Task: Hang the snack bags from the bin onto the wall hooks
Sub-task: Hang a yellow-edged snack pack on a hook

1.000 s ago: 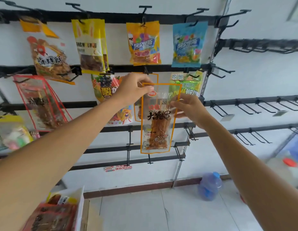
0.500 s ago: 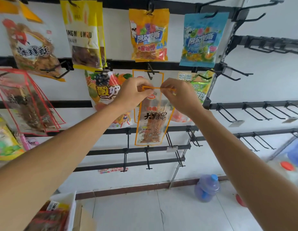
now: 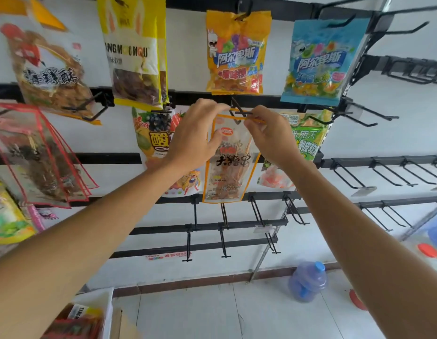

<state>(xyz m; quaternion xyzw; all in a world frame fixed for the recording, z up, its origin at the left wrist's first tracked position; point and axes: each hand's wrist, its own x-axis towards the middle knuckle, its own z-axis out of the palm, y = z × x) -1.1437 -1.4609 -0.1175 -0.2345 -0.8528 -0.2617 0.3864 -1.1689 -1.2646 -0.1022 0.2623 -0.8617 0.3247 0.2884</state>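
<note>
A bin (image 3: pixel 108 314) of snack packets sits at lower left, below red-edged bags (image 3: pixel 41 152) hanging on the wall rack. At centre, a person's left hand (image 3: pixel 195 138) pinches the upper left edge of an orange-edged clear snack bag (image 3: pixel 229 167), its top raised against a black wall hook (image 3: pixel 238 111) on the second rail; whether the hook passes through the bag cannot be told. The right hand (image 3: pixel 271 135) pinches the bag's top right edge. A green bag (image 3: pixel 307 135) hangs just beside it, and a blue water jug (image 3: pixel 307 282) stands on the floor.
</note>
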